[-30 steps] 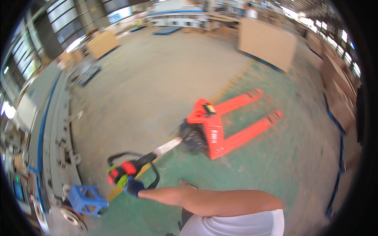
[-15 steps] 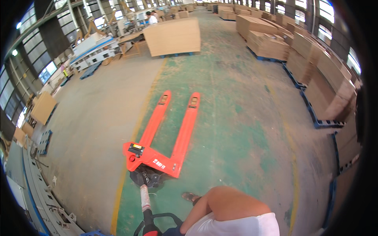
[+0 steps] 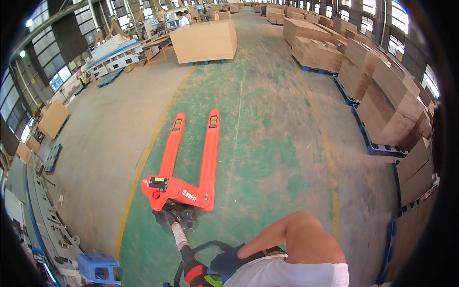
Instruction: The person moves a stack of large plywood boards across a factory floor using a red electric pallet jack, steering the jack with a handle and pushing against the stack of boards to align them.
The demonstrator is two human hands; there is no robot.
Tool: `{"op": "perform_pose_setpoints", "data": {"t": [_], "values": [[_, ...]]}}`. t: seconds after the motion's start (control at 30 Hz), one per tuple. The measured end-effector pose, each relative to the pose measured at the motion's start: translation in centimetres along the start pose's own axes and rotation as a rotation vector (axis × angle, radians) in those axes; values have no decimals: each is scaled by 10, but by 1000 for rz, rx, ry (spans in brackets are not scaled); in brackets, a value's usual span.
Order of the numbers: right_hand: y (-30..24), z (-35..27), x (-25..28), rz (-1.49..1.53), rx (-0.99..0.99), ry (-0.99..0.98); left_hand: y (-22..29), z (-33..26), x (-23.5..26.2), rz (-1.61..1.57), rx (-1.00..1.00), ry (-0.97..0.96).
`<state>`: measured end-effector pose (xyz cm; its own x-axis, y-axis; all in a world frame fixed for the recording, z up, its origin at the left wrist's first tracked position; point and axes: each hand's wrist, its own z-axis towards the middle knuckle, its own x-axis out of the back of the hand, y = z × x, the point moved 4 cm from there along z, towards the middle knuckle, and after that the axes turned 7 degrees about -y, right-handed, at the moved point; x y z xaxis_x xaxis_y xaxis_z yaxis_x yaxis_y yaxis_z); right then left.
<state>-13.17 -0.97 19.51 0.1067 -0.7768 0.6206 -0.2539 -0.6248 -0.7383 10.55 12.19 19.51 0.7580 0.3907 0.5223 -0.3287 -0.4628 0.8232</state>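
Note:
A red pallet jack (image 3: 209, 158) stands on the green floor, its two forks pointing away from me and carrying nothing. From its base a steering handle (image 3: 179, 235) slants back toward me and ends in a black loop grip with red and bright green parts. My right hand (image 3: 225, 263), in a dark blue glove, is closed on the right side of that loop. The bent right arm partly hides the grip and the fingers. My left hand cannot be made out at the lower edge.
A pallet stacked with large brown boards (image 3: 204, 42) stands ahead. Stacks of brown sheets on blue pallets (image 3: 370, 138) line the right side. A blue plastic stool (image 3: 98, 268) and grey machinery (image 3: 45, 229) are at left. Yellow lines (image 3: 138, 174) edge the lane; people (image 3: 182, 20) stand far off.
The pallet jack now appears further left, its forks pointing more directly ahead. My right arm and gloved hand show more fully on the handle, and the blue stool has come further into view.

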Motion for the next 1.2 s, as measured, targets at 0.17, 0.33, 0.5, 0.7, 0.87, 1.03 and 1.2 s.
{"op": "perform_pose_setpoints", "data": {"t": [0.17, 0.33, 0.5, 0.7, 0.87, 1.03, 1.2], "values": [[50, -29, -67, 1, 159, -48, 56, -93, -8, -244, 86, 219], [-99, -111, 76, 77, -104, -330, 50, -136, -17, -292, -176, 531], [-140, -142, 94, 168, -249, -513, 108, -184, -13, -175, -277, 518], [-141, -106, 61, 168, -198, -358, 105, -165, 37, -101, -425, 489], [-175, -28, 43, 200, -327, -326, 55, -112, 102, -152, -528, 575], [-188, 59, -21, 437, -233, -62, -18, -58, 156, -72, -540, 608], [-186, 111, -65, 1012, -478, -49, -71, 11, 181, -167, -459, 635]]}}
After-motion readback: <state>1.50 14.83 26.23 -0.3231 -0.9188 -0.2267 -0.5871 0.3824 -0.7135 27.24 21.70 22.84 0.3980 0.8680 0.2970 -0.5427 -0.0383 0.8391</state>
